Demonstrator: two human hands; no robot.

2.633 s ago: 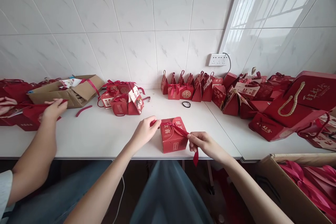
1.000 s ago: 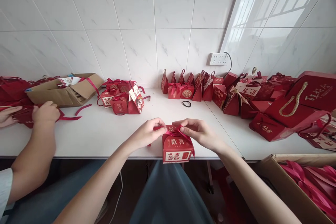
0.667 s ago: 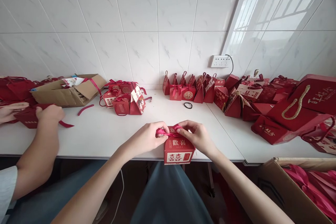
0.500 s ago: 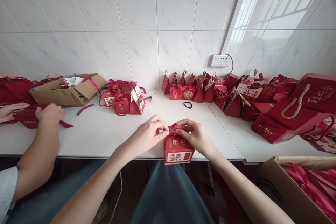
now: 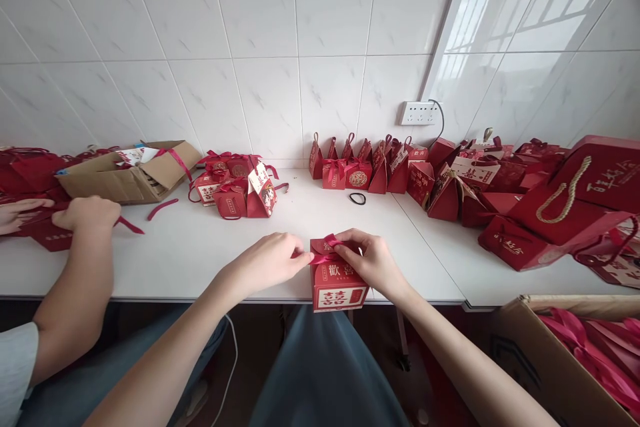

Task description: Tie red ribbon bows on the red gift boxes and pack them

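A red gift box (image 5: 338,287) with gold and white characters stands at the table's front edge, slightly overhanging it. Across its top runs a red ribbon (image 5: 325,258), looped near the middle. My left hand (image 5: 283,257) is closed at the box's left side, pinching one end of the ribbon between thumb and finger. My right hand (image 5: 367,257) rests against the box's upper right, its fingers closed on the ribbon's loop. The fingertips partly cover the knot, so its form cannot be made out.
Red gift boxes (image 5: 234,199) sit behind to the left, and a row of them (image 5: 360,177) lines the wall. More are piled at right beside an open carton (image 5: 520,340). A black hair tie (image 5: 357,199) lies mid-table. A co-worker's hands (image 5: 93,217) handle a red box at left.
My left hand has drawn left, away from the box's top, pulling the ribbon end taut. My right hand stays at the loop. The co-worker's hands have shifted slightly left.
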